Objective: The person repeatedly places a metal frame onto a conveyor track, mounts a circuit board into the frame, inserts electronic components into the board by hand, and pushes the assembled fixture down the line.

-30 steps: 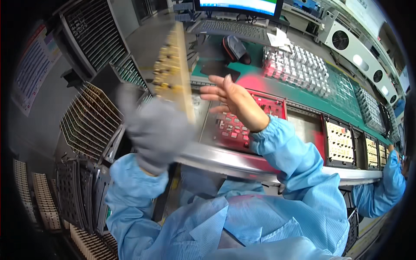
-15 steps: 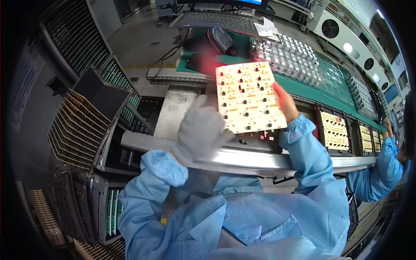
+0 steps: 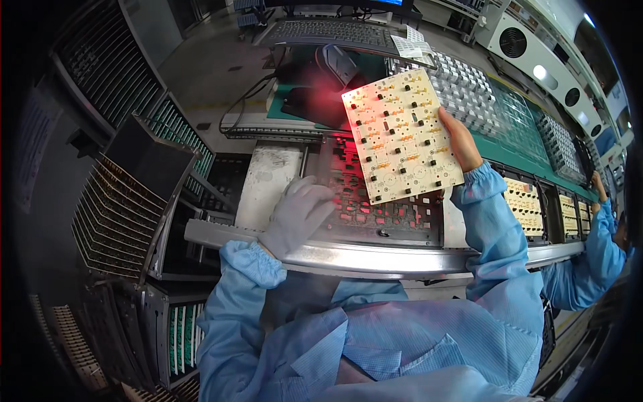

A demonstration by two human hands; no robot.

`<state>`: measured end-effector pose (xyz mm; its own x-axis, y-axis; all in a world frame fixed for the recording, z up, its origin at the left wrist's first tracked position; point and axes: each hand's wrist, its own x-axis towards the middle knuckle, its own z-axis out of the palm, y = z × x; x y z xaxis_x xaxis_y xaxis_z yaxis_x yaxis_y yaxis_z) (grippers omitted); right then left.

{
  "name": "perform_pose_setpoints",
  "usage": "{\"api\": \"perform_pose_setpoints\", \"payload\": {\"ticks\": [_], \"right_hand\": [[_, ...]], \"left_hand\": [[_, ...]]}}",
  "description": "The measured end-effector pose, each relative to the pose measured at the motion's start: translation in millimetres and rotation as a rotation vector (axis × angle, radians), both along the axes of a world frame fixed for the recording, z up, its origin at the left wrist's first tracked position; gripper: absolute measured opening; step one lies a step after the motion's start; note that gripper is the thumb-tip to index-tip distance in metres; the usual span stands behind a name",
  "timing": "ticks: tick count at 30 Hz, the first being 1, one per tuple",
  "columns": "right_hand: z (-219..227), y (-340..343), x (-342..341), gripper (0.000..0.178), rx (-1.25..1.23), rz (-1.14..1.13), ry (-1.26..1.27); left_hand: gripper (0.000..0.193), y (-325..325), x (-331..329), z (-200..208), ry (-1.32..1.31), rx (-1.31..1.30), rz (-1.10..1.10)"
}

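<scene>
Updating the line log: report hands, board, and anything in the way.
Right hand gripping cream circuit board by its right edge. Gloved left hand empty, near dark fixture. Board hides part of fixture.

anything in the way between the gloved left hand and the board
Nothing visible. The right hand holds the board by its right edge; the gloved left hand is apart from it, and only the red-lit tray shows between them, apparently lower.
</scene>
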<state>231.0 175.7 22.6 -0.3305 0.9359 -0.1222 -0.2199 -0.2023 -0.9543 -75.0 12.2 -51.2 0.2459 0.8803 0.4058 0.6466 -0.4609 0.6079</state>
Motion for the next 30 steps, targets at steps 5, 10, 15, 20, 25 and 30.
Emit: {"api": "perform_pose_setpoints", "payload": {"ticks": [5, 10, 15, 20, 25, 30], "right_hand": [[5, 1, -5, 0.047, 0.033, 0.006, -0.045], [4, 8, -7, 0.046, -0.179, 0.009, 0.111], [-8, 25, 8, 0.047, -0.349, 0.228, 0.284], [6, 12, -2, 0.046, -0.288, 0.094, 0.170], [26, -7, -20, 0.044, -0.155, -0.053, -0.007], [17, 5, -18, 0.042, -0.013, -0.019, -0.093]], "left_hand": [[0.023, 1, -7, 5, 0.116, 0.068, -0.127], [0.020, 3, -6, -1, 0.022, -0.016, -0.077], [0.022, 3, -9, -1, 0.019, 0.014, -0.120], [0.022, 4, -10, 0, 0.019, 0.016, -0.148], [0.020, 4, -11, -2, 0.033, 0.012, -0.187], [0.016, 1, -8, 3, 0.077, 0.008, -0.178]]}}
